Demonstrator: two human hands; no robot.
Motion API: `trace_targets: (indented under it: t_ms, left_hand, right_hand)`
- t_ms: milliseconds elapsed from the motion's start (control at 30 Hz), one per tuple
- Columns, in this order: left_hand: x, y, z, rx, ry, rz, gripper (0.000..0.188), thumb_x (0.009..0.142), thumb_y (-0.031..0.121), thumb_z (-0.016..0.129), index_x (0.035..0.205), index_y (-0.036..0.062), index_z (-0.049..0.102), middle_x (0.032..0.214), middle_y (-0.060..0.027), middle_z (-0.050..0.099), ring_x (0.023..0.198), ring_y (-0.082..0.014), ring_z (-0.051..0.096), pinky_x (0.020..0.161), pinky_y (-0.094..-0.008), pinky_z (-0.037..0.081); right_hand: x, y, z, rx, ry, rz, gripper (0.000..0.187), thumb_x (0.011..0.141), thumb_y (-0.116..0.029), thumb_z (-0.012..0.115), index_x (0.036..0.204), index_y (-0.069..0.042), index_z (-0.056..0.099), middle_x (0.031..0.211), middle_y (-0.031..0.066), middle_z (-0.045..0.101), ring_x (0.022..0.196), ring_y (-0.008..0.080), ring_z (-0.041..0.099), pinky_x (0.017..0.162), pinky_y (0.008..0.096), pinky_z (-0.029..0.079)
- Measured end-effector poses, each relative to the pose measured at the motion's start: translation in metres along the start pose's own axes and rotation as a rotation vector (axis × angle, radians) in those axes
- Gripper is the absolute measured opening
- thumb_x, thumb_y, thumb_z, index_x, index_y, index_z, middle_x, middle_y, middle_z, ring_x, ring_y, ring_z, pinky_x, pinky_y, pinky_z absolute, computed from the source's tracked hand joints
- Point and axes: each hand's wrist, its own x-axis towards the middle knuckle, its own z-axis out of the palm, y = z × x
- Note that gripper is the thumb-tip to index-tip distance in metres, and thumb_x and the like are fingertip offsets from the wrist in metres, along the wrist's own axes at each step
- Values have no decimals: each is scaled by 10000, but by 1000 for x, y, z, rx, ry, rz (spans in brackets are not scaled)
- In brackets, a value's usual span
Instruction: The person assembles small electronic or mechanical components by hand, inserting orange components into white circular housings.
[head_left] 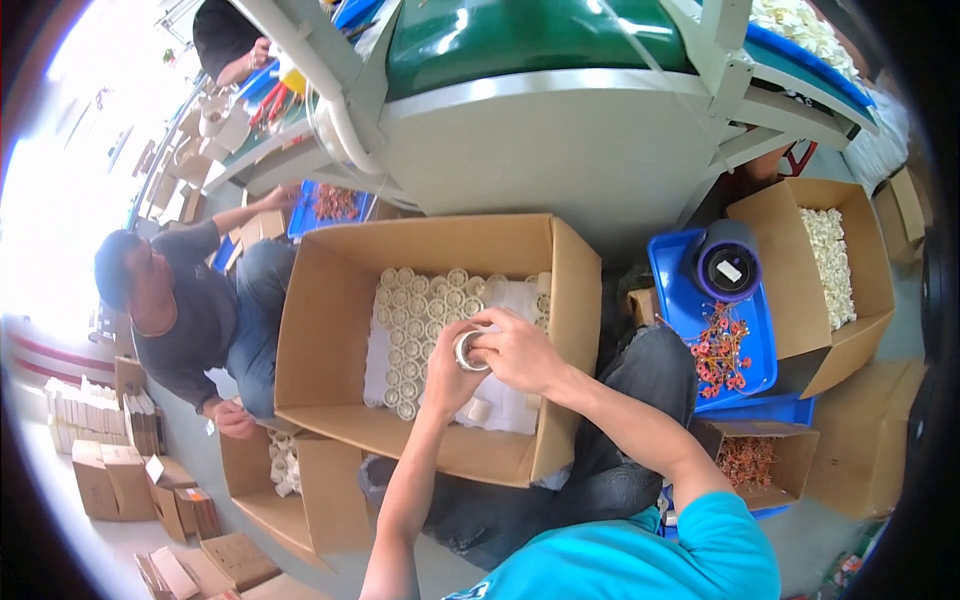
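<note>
Above a large open cardboard box (330,300), my left hand (446,375) is closed around a white round plastic cup (467,352) with its opening facing up. My right hand (522,352) comes from the other side, its fingers bent in at the cup's rim and opening. Whether the right fingertips pinch something small inside is hidden. Below, many similar white cups (408,318) stand in close rows on a pale sheet (510,418) in the box. One loose white cup (476,409) lies on its side near my left wrist.
At right, a blue tray (762,345) holds a black-purple round container (727,268) and red-tipped wired parts (722,350). Beyond it stands a carton (870,250) of white pieces. A co-worker (185,310) sits at left beside another carton (330,490). A green-topped conveyor (540,45) rises ahead.
</note>
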Motion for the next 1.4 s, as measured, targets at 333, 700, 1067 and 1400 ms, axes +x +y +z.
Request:
trace_targets:
  t_ms: [333,700,1067,1400]
  left_hand:
    - [236,73,-55,41,352,352,615,691,132,846,1230,28,567,1104,-154,608,992,-318,618,860,-397,495]
    - [412,13,-42,495,526,231,721,766,306,794,1301,-62,481,1305,-218,519,1142,-386,540,958,-452,443]
    - [157,-35,53,204,508,451,440,821,50,683,1207,13,477,1191,-199,497,1157,-372,451,989,-479,346]
    - [-27,-129,166,552,-1038,-26,817,751,263,759,1414,107,307,1309,-213,415,1144,-394,516,938,-505,441]
  right_hand:
    - [14,3,-40,264,325,235,251,877,-150,673,1111,-64,700,1049,108,656,797,224,656,692,319,544]
    - [5,7,-23,196,244,230,339,861,-133,692,1198,-102,666,1112,112,643,774,214,656,671,308,547]
    - [20,4,-69,277,503,262,319,842,-13,666,1160,-39,668,996,103,676,835,147,640,652,253,505]
    - [20,21,-57,620,595,353,293,892,22,608,1180,-2,656,957,53,640,811,79,591,623,200,485]
